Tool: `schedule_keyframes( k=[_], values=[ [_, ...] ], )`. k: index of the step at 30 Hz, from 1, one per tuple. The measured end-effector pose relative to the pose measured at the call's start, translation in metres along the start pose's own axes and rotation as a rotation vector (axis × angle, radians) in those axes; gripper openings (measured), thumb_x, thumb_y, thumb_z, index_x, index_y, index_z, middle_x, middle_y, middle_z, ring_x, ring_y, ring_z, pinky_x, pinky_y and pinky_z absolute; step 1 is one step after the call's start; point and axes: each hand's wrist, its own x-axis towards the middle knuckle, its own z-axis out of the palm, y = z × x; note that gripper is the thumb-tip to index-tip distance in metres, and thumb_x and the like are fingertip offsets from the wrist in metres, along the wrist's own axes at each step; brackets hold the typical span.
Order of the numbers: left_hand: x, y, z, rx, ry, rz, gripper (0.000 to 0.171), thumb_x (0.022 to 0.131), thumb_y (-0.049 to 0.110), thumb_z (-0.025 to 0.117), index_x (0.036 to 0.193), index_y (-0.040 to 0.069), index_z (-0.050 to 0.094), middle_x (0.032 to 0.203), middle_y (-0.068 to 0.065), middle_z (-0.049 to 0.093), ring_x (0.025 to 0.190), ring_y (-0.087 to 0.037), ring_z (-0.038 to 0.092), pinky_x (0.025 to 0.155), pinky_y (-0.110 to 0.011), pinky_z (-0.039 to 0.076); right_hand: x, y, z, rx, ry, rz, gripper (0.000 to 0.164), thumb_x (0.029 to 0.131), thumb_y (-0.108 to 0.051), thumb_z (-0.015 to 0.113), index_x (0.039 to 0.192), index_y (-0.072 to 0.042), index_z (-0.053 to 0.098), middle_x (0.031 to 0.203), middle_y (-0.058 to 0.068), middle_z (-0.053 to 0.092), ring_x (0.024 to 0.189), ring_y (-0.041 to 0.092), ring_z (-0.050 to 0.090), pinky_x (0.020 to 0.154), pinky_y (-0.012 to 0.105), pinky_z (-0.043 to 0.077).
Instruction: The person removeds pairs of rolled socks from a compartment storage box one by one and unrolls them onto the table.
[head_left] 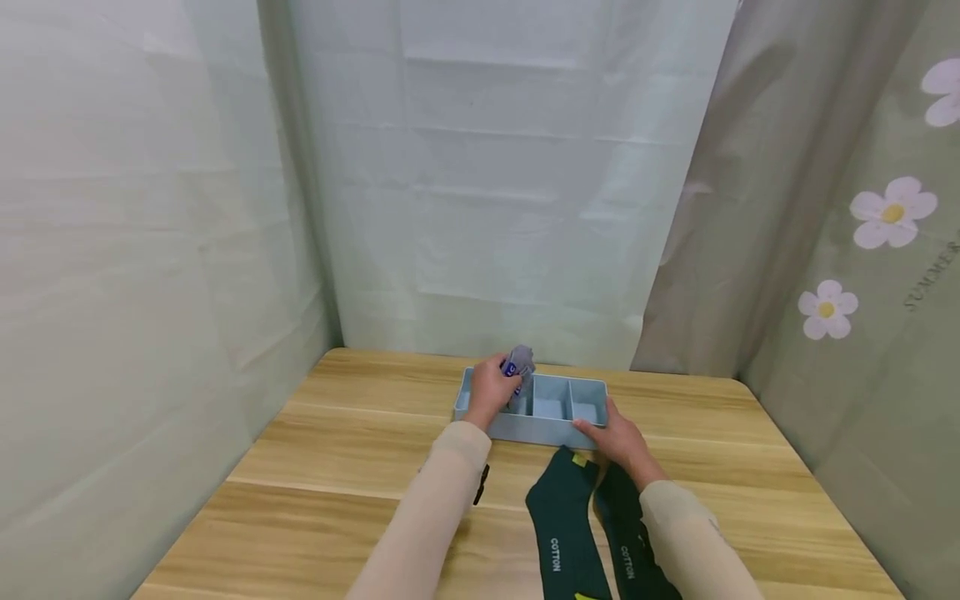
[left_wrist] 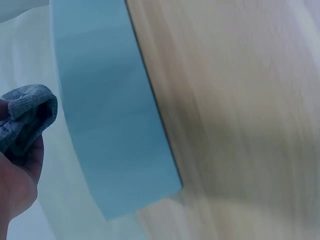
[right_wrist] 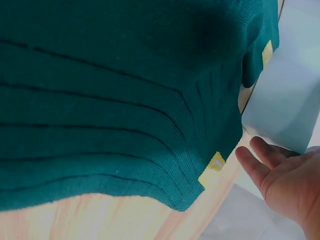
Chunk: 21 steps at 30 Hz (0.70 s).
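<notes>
Nearest, two cream sleeves (head_left: 431, 508) extend over a wood-grain counter (head_left: 322, 467). Between them, two dark green socks (head_left: 562, 517) lie side by side, lettered COTTON in white and bearing yellow tags; the right one runs partly beneath the right forearm, and the far end of the left one lies just beside the front of a light blue divided box (head_left: 536, 430). The right hand (head_left: 621, 437) grips the box's right end, thumb at the front wall, other fingers along the end. The left hand (head_left: 489, 392) reaches over the box and pinches a grey fabric bundle (head_left: 523, 358) with a dark blue label at the compartments left of the middle; whether it touches the box floor cannot be told. Behind the counter hangs a pale creased sheet (head_left: 480, 192), and rightward a greenish curtain (head_left: 840, 417) with printed flowers (head_left: 892, 212).
</notes>
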Motion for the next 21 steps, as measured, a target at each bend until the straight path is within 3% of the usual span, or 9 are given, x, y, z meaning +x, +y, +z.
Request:
schedule_keyframes(
  k=[7,12,17,21],
  values=[
    [0.004,0.004,-0.018,0.025,-0.068,-0.007,0.032,0.084,0.006,0.075,0.115,0.001,0.069,0.102,-0.013,0.07,0.086,-0.023,0.064,0.07,-0.035,0.056,0.001,0.004,-0.008,-0.026,0.031,-0.077,0.088,0.097,-0.048,0.06,0.155,0.002,0.018,0.152,0.033,0.032,0.133,0.051,0.038,0.106,0.064,0.032],
    [0.004,0.004,-0.028,0.017,-0.16,0.003,0.034,0.086,0.006,0.073,0.119,0.001,0.067,0.105,-0.013,0.069,0.089,-0.023,0.064,0.07,-0.035,0.057,0.0,-0.003,-0.015,-0.033,0.07,-0.131,0.088,0.096,-0.049,0.061,0.155,0.001,0.021,0.154,0.029,0.031,0.137,0.047,0.035,0.109,0.063,0.03],
    [-0.001,0.005,-0.037,0.027,-0.283,0.041,0.033,0.085,0.009,0.075,0.117,0.003,0.068,0.101,-0.01,0.069,0.086,-0.02,0.063,0.07,-0.033,0.056,-0.005,-0.027,-0.018,-0.031,0.066,-0.18,0.091,0.094,-0.047,0.065,0.156,0.001,0.019,0.158,0.026,0.023,0.142,0.046,0.026,0.112,0.062,0.025],
    [-0.007,0.007,-0.04,0.072,-0.393,0.065,0.035,0.086,0.016,0.077,0.119,0.008,0.069,0.099,-0.004,0.068,0.084,-0.017,0.062,0.07,-0.032,0.054,-0.006,-0.052,-0.015,-0.006,0.035,-0.255,0.095,0.09,-0.049,0.07,0.157,-0.005,0.021,0.16,0.021,0.025,0.143,0.043,0.028,0.111,0.06,0.027]
  ],
)
